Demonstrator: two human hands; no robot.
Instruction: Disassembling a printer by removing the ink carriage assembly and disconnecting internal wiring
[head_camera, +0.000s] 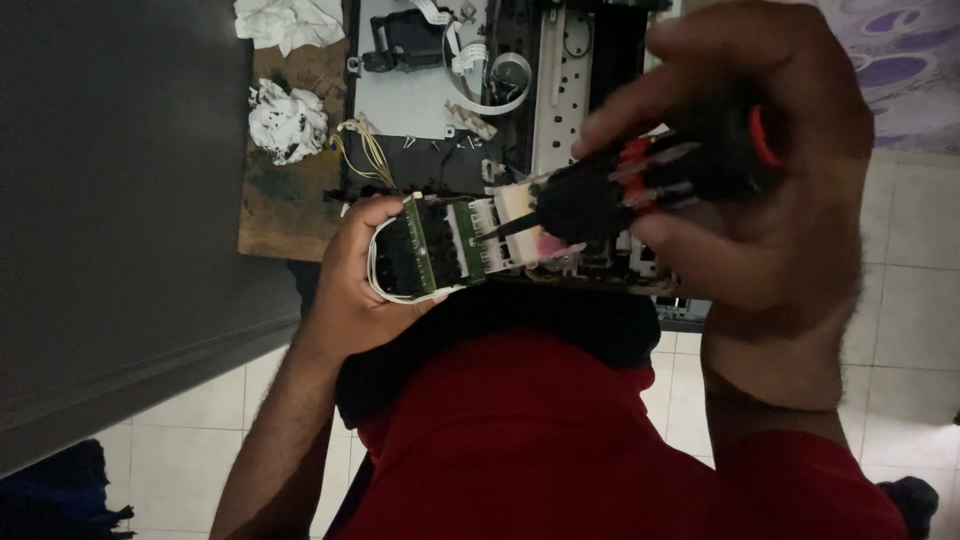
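My left hand (345, 275) grips a small black and white plastic assembly with a green circuit board (440, 245) on its face, holding it up in front of my red shirt. My right hand (790, 200) is closed around a screwdriver (640, 185) with a black and red handle. The screwdriver's tip rests against the right end of the assembly. Behind both hands lies an opened machine chassis (560, 90), partly hidden by them.
The chassis holds a white ribbon cable (497, 85), yellow wires (365, 150) and loose screws. Two crumpled tissues (287, 120) lie on a wooden board (290, 215) to its left. A dark grey panel (120, 200) fills the left side; pale floor tiles (905, 300) are at right.
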